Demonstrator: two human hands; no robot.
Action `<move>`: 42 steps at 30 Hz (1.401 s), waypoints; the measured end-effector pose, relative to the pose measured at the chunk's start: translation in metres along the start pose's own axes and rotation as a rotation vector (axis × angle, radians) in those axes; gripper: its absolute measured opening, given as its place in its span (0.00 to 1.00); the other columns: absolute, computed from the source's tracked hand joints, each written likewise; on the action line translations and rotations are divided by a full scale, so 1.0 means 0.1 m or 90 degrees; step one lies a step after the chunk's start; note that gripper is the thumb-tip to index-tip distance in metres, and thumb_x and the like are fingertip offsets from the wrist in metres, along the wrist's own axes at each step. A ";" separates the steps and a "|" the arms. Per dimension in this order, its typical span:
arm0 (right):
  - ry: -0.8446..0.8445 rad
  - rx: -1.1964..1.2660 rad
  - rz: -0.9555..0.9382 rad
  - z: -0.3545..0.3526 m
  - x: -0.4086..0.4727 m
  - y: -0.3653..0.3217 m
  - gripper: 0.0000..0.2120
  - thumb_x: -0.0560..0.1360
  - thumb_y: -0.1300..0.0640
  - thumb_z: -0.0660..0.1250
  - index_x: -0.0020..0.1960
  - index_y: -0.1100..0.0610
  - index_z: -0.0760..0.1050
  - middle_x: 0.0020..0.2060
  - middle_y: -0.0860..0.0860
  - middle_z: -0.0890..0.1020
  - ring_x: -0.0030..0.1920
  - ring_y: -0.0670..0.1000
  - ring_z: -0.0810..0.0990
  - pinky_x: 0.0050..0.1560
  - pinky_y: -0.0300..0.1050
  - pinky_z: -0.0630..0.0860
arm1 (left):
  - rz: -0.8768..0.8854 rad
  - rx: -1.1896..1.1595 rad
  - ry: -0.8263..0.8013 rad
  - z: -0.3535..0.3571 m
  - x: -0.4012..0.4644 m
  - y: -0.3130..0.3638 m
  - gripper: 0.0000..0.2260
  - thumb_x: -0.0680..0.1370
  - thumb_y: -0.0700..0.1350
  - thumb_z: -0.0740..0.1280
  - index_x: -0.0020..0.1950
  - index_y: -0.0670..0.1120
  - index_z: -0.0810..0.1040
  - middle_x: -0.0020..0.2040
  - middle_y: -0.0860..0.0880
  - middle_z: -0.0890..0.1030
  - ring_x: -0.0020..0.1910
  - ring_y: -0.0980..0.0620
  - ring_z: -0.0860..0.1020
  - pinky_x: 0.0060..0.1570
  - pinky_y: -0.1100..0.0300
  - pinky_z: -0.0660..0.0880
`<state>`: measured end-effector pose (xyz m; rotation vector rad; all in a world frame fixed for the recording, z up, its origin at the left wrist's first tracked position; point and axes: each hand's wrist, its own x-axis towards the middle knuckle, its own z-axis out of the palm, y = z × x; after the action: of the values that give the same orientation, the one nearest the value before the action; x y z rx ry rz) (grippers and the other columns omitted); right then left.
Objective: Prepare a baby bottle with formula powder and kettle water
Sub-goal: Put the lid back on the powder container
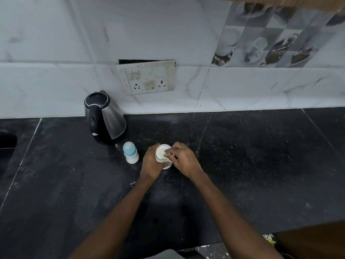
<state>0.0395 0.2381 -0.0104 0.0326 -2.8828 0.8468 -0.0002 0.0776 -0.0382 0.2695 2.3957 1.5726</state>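
Observation:
A small clear jar of white formula powder point(162, 151) stands on the black counter point(242, 165), its mouth uncovered. My left hand point(152, 163) wraps around the jar's left side. My right hand point(182, 158) rests over the jar's right rim, its fingertips pinching something pale green inside the mouth; what it is stays unclear. A baby bottle point(130, 153) with a blue cap and white contents stands upright just left of my left hand. The steel and black kettle point(104, 117) sits behind the bottle, near the wall, lid down.
A loose switch and socket plate point(146, 76) hangs on the tiled wall behind. A dark sink edge point(7, 141) shows at far left. White powder specks dust the counter around the jar. The counter's front edge runs at lower right.

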 end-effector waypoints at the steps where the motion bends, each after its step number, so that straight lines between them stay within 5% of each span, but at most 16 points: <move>1: -0.016 -0.016 -0.008 0.00 0.03 -0.01 0.08 0.80 0.56 0.71 0.54 0.59 0.86 0.47 0.56 0.80 0.49 0.57 0.79 0.48 0.49 0.74 | -0.003 -0.005 0.002 0.00 0.00 -0.01 0.33 0.63 0.45 0.86 0.65 0.55 0.77 0.63 0.51 0.79 0.62 0.52 0.79 0.64 0.48 0.77; 13: -0.123 -0.121 -0.043 0.09 0.23 -0.12 0.12 0.77 0.60 0.66 0.42 0.65 0.84 0.40 0.63 0.80 0.42 0.64 0.79 0.41 0.54 0.75 | 0.006 -0.021 0.002 -0.02 0.04 -0.12 0.34 0.62 0.49 0.85 0.66 0.54 0.78 0.60 0.54 0.81 0.59 0.53 0.81 0.60 0.45 0.80; 20: -0.164 -0.100 0.006 0.04 0.25 -0.08 0.12 0.81 0.56 0.66 0.54 0.60 0.86 0.51 0.58 0.82 0.53 0.59 0.80 0.52 0.51 0.74 | 0.002 -0.027 0.008 0.00 0.05 -0.12 0.33 0.62 0.45 0.86 0.64 0.55 0.78 0.61 0.52 0.81 0.58 0.53 0.81 0.61 0.47 0.80; 25: 0.018 0.137 0.117 -0.16 0.22 0.07 0.15 0.78 0.54 0.75 0.62 0.60 0.84 0.52 0.58 0.84 0.49 0.57 0.85 0.53 0.55 0.82 | -0.016 -0.006 0.008 0.02 0.10 -0.20 0.36 0.61 0.42 0.86 0.66 0.51 0.78 0.63 0.51 0.79 0.62 0.50 0.79 0.63 0.44 0.78; 28: 0.108 0.125 0.206 -0.34 0.20 0.30 0.13 0.79 0.54 0.74 0.60 0.59 0.85 0.52 0.57 0.85 0.49 0.55 0.85 0.53 0.53 0.83 | -0.028 -0.008 0.012 0.04 0.11 -0.21 0.37 0.61 0.42 0.86 0.67 0.51 0.77 0.64 0.51 0.78 0.64 0.50 0.78 0.65 0.44 0.77; 32: -0.064 0.025 0.307 -0.34 0.12 0.59 0.19 0.78 0.55 0.74 0.67 0.59 0.81 0.62 0.59 0.81 0.61 0.58 0.81 0.65 0.52 0.77 | -0.036 -0.028 0.007 0.05 0.10 -0.22 0.37 0.62 0.39 0.85 0.67 0.50 0.76 0.65 0.51 0.78 0.65 0.49 0.77 0.66 0.45 0.77; 36: -0.227 -0.083 0.321 -0.09 -0.01 0.69 0.39 0.71 0.41 0.78 0.76 0.55 0.71 0.71 0.58 0.74 0.71 0.61 0.71 0.71 0.53 0.69 | -0.036 -0.030 0.008 0.04 0.11 -0.24 0.37 0.60 0.43 0.85 0.68 0.51 0.76 0.64 0.52 0.78 0.64 0.50 0.78 0.65 0.44 0.77; 39: -0.261 -0.115 0.329 0.03 -0.08 0.68 0.50 0.68 0.39 0.80 0.81 0.54 0.61 0.75 0.58 0.67 0.73 0.62 0.67 0.72 0.58 0.70 | -0.036 -0.028 0.007 0.04 0.11 -0.24 0.38 0.59 0.47 0.84 0.67 0.52 0.76 0.64 0.53 0.78 0.64 0.50 0.78 0.65 0.44 0.78; 42: -0.250 -0.132 0.320 0.07 -0.11 0.68 0.49 0.71 0.43 0.79 0.83 0.54 0.56 0.78 0.57 0.64 0.76 0.61 0.65 0.72 0.57 0.69 | -0.035 -0.028 0.004 0.05 0.11 -0.25 0.37 0.60 0.47 0.84 0.67 0.52 0.77 0.64 0.53 0.78 0.64 0.51 0.78 0.65 0.44 0.78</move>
<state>0.0457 0.2914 -0.0548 -0.6408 -3.3988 0.6550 -0.0093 0.0756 -0.0647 0.1891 2.3486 1.6022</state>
